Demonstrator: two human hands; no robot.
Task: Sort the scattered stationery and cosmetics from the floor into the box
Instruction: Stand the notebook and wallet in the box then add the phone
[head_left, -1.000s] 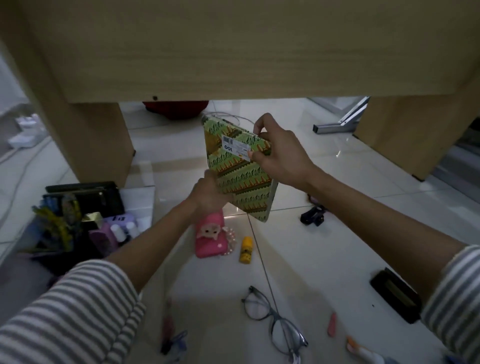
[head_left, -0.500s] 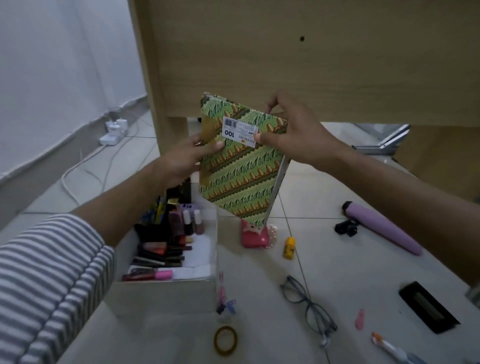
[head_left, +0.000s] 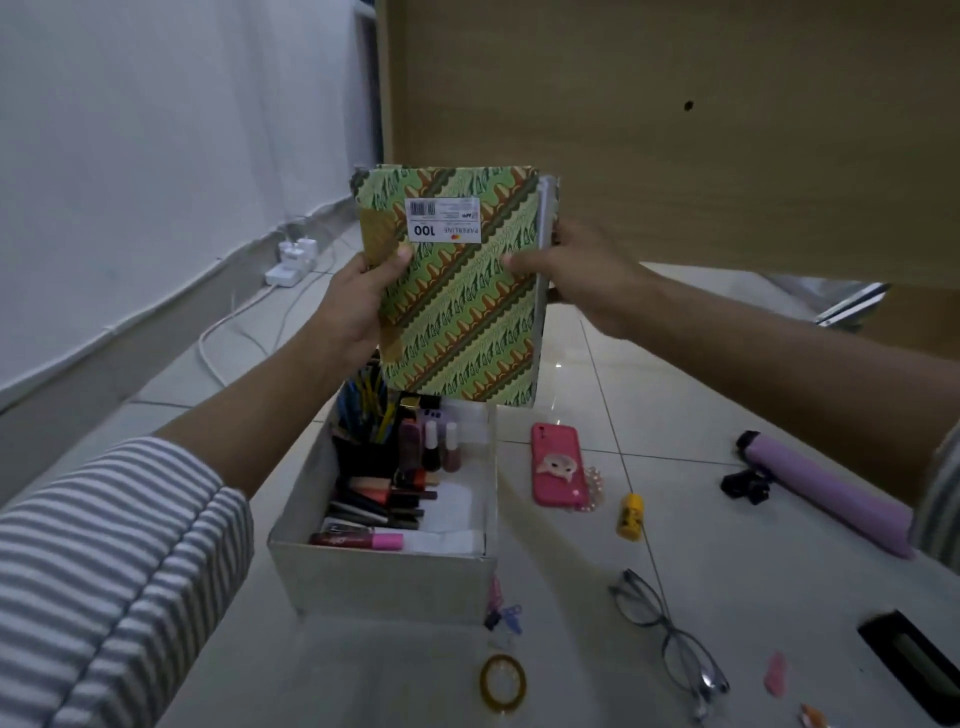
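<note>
A green batik-patterned notebook (head_left: 462, 306) with a white barcode label is held upright above the far end of the white box (head_left: 384, 577). My left hand (head_left: 358, 301) grips its left edge with the thumb on the cover. My right hand (head_left: 587, 275) grips its right edge, thumb on the cover and fingers behind. The box on the floor holds pens, nail polish bottles, lipsticks and a pink-capped tube (head_left: 358, 540).
On the tiles lie a pink phone (head_left: 558, 465), a yellow tube (head_left: 629, 517), glasses (head_left: 670, 642), a tape roll (head_left: 502, 682), a purple case (head_left: 826, 493), a black clip (head_left: 745, 486), a black rectangular object (head_left: 914, 660) and small clips (head_left: 501, 613). A wooden desk panel stands ahead, chargers and cables at left.
Both hands have turned the notebook from tilted to upright and carried it left, over the box. My view has shifted left and closer to the box.
</note>
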